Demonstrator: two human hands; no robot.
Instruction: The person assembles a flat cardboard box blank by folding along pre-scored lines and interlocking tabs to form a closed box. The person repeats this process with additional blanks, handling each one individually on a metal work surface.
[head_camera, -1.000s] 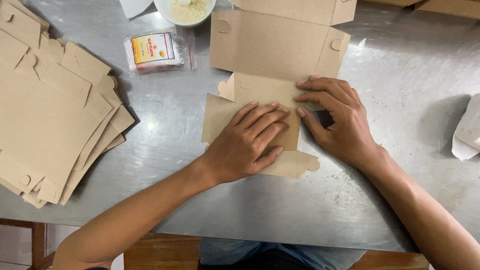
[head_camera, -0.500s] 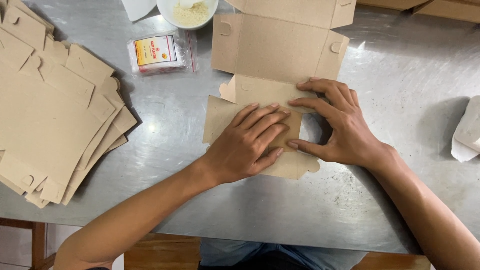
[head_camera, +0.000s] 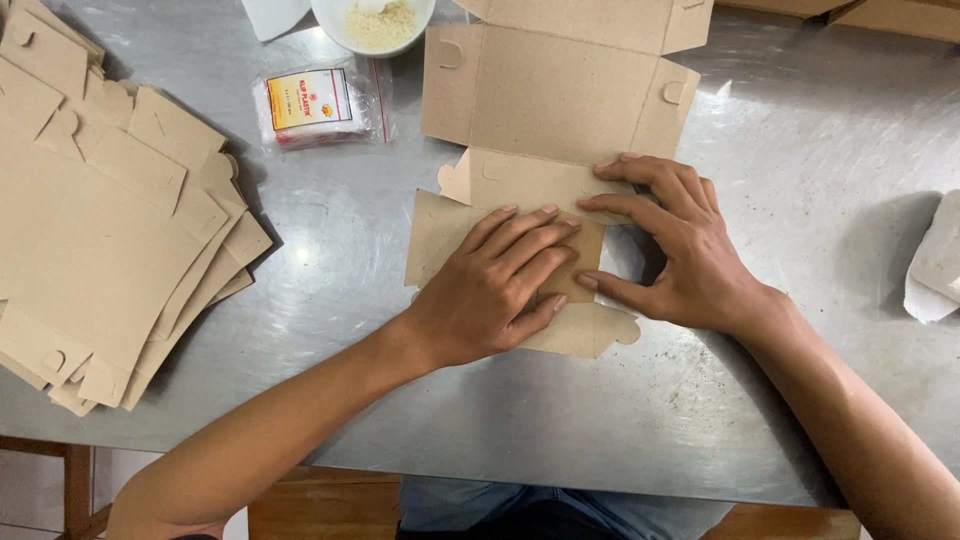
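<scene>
A flat brown cardboard box blank (head_camera: 560, 95) lies on the steel table (head_camera: 800, 180), its near panels folded over toward me. My left hand (head_camera: 495, 285) presses flat, palm down, on the folded near flap, fingers spread and pointing right. My right hand (head_camera: 680, 250) rests beside it, fingertips pinching and pressing the fold's right edge, thumb low at the flap's side. Neither hand lifts the cardboard; both hold it down against the table.
A stack of several unfolded cardboard blanks (head_camera: 100, 220) fans out at the left. A clear plastic packet with a yellow and red label (head_camera: 315, 105) lies behind the fold. A white bowl of pale crumbs (head_camera: 375, 20) stands at the back. White paper (head_camera: 935, 265) sits at the right edge.
My right hand's fingers have shifted slightly left and down along the fold's right edge. My left hand stays pressed on the flap.
</scene>
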